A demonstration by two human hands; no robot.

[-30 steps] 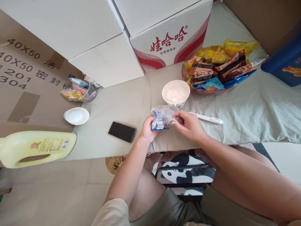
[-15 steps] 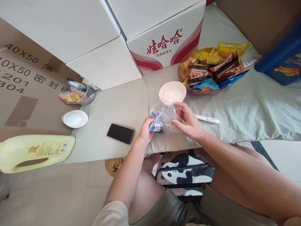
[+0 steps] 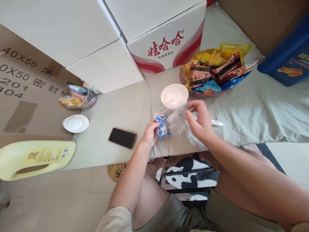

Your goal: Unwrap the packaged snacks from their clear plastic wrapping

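A crinkled clear plastic bag with a blue printed part (image 3: 164,126) is in front of me at the cloth's near edge. My left hand (image 3: 150,133) grips its left side, thumb on the blue part. Curled at the bag's upper right edge is my right hand (image 3: 200,120), its fingertips on the clear film, which stretches toward them. Just beyond the bag stands a white paper bowl (image 3: 174,96) with something clear or whitish inside. A white slim-handled utensil (image 3: 217,122) lies on the cloth, partly hidden behind my right hand.
A basket of wrapped snacks (image 3: 210,92) sits at the back right, near a blue container (image 3: 287,61). To the left are a phone (image 3: 122,138), a small white bowl (image 3: 76,123), a clear cup of packets (image 3: 89,100) and a yellow jug (image 3: 53,154). White boxes (image 3: 166,42) stand behind.
My right hand has moved slightly right and up, its fingers more curled. The clear film now stretches toward it. The left hand keeps its grip, and the view has shifted a little.
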